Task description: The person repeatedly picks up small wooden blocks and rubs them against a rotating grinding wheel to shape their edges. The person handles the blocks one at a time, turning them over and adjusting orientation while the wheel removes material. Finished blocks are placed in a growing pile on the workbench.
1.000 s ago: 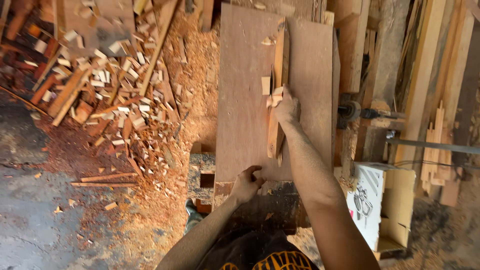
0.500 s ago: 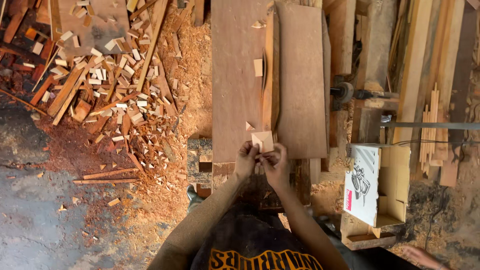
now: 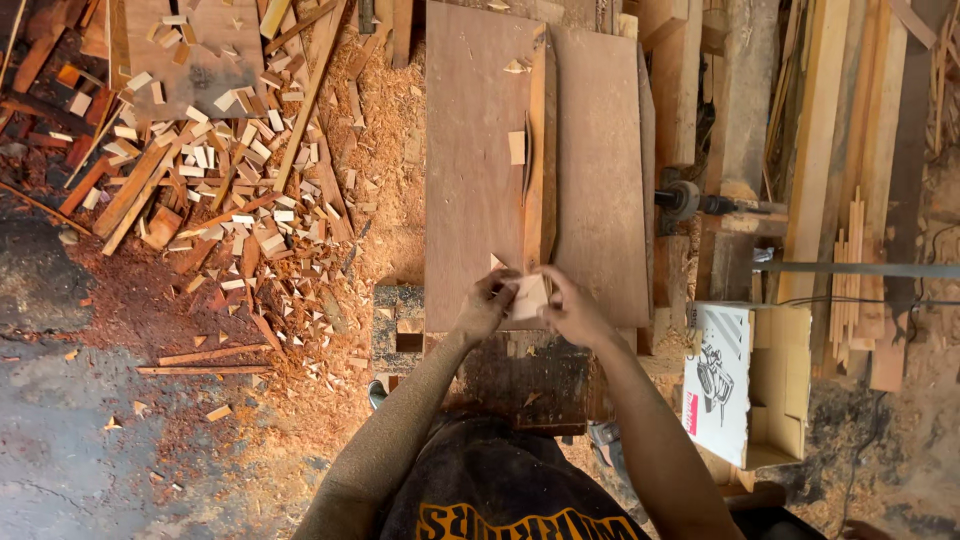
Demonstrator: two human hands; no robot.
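Observation:
Both my hands hold one small pale wooden block [image 3: 530,296] over the near edge of a flat reddish-brown board table [image 3: 470,200]. My left hand [image 3: 487,305] grips its left side and my right hand [image 3: 572,308] its right side. Just beyond the block, an upright wooden fence strip [image 3: 541,160] runs down the middle of the table. Another small pale offcut [image 3: 516,147] lies on the table beside the strip, farther away.
A heap of wood offcuts and sawdust [image 3: 210,170] covers the floor at left. An open cardboard box [image 3: 755,385] sits at right, by stacked planks [image 3: 830,150]. A motor shaft [image 3: 690,200] juts from the table's right side.
My right hand came back from the fence strip, bringing a small block. Both hands now hold it at the table's near edge.

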